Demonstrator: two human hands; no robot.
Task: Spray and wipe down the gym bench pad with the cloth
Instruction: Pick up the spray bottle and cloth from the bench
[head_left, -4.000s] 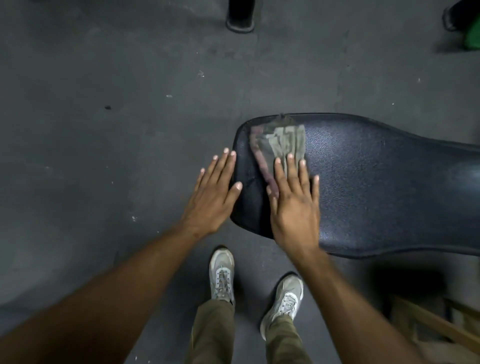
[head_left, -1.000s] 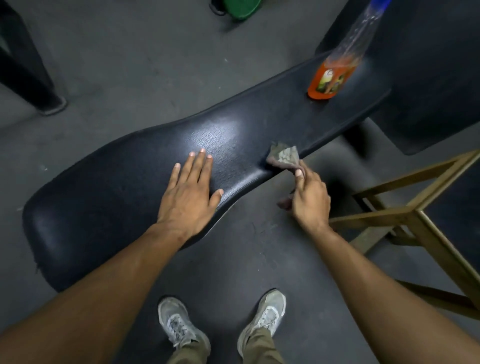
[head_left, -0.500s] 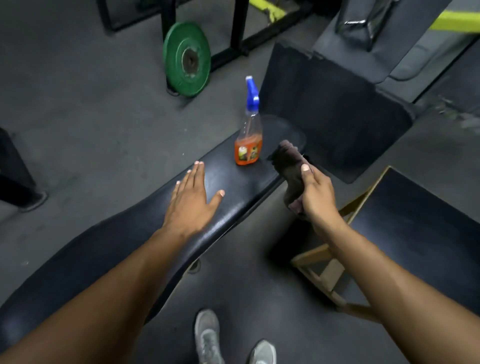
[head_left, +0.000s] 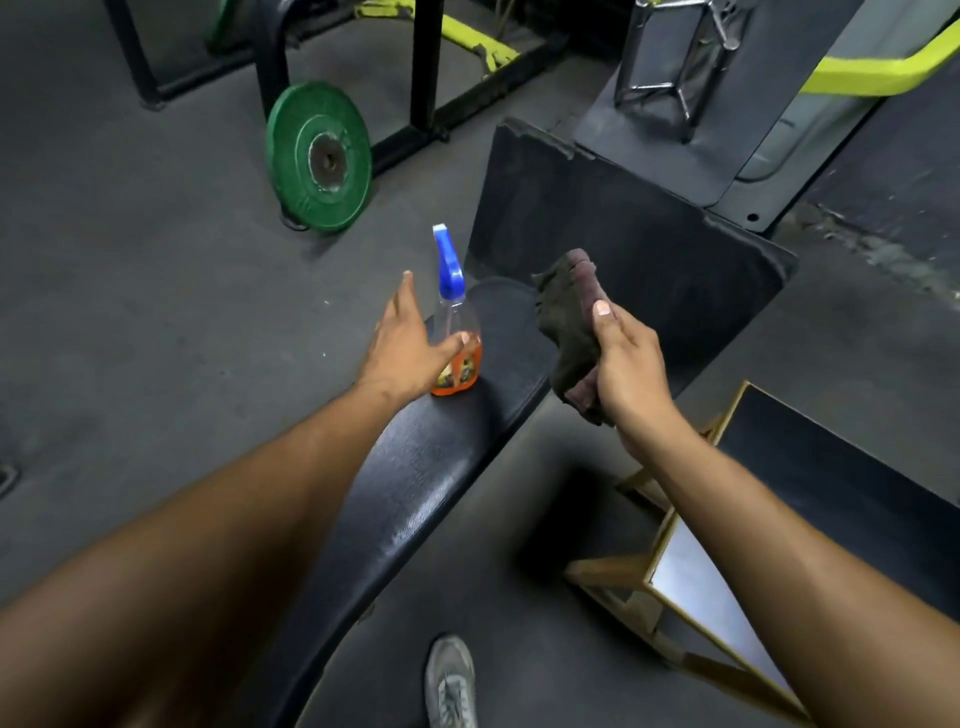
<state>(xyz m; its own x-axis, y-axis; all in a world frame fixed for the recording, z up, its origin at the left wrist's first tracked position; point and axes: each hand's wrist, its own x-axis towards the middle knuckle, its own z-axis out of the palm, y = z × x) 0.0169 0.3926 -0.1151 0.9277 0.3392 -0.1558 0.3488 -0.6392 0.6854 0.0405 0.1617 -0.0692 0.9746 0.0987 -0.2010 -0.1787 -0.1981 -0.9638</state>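
Note:
The black gym bench pad (head_left: 415, 483) runs from the lower left up to the middle of the view. A clear spray bottle (head_left: 456, 332) with orange liquid and a blue trigger head stands upright near the pad's far end. My left hand (head_left: 410, 343) is spread open beside the bottle, thumb at its body, fingers not closed around it. To the right of the pad, my right hand (head_left: 628, 364) is lifted in the air and grips a dark bunched cloth (head_left: 566, 317), which hangs clear of the pad.
A green weight plate (head_left: 319, 156) leans against a black rack frame (head_left: 421, 62) at the back. A dark slanted pad (head_left: 623, 249) rises behind the bench. A wooden-framed black box (head_left: 779, 519) stands at the right. My grey shoe (head_left: 451, 680) is on the floor below.
My left hand has left the pad surface and reached forward to the spray bottle. My right hand has lifted the cloth higher, off the pad's edge. The view has tilted up along the bench.

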